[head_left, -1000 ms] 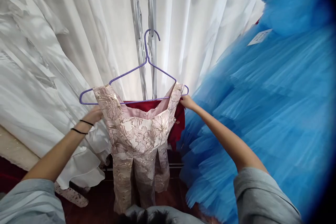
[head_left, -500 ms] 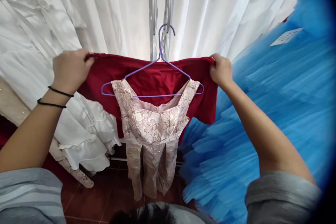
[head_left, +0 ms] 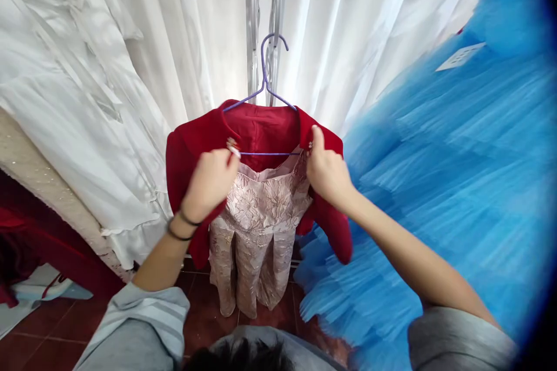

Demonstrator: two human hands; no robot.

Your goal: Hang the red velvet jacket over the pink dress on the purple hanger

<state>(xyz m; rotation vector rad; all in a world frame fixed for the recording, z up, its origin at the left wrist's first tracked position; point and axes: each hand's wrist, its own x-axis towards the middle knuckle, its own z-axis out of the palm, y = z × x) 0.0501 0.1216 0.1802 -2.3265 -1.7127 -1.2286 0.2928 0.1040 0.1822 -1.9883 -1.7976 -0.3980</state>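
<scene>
A pale pink brocade dress (head_left: 261,203) hangs in front of me on a purple wire hanger (head_left: 264,72). Over the hanger's shoulders lies a red jacket (head_left: 187,151), its front parted so the dress bodice shows between the two sides. My left hand (head_left: 212,179), slightly blurred, is closed on the jacket's left front edge, beside a shiny ornament. On the other front edge, my right hand (head_left: 328,171) grips the cloth near a small ornament, thumb pointing up. The dress straps are mostly covered by the jacket and my hands.
Silver metal bars (head_left: 252,17) stand behind the hanger, before a white curtain (head_left: 195,23). White garments (head_left: 65,116) hang at left. A full blue tulle dress (head_left: 435,185) fills the right side. Below is a dark red tiled floor (head_left: 195,301).
Both hands have come inward and down, bringing the red jacket from spread out behind the hanger to wrapped round its shoulders and the dress.
</scene>
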